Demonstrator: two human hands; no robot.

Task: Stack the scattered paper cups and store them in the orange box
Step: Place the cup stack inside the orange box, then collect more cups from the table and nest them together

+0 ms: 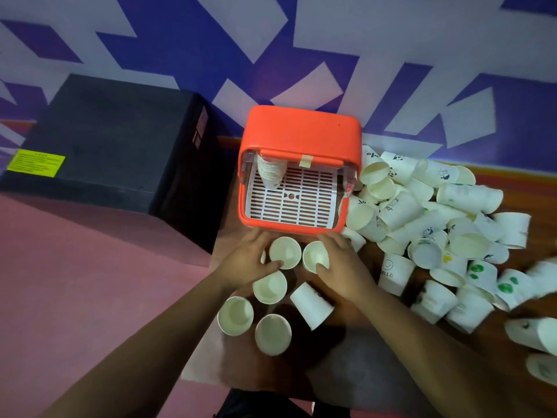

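The orange box (301,131) stands open at the middle of the table, with a white slotted grid inside and a stack of cups (269,173) in its back left corner. Just in front of it my left hand (250,257) grips an upright paper cup (284,251), thumb on its rim. My right hand (343,267) grips a second upright cup (313,254). Three more upright cups (269,288) stand below my hands, beside one tipped cup (312,303). A big heap of scattered cups (437,230) lies to the right.
A large black box (114,146) sits left of the orange box, against the blue and white patterned wall. The brown table (346,372) ends at its left edge near my left forearm, over a pink floor (75,297).
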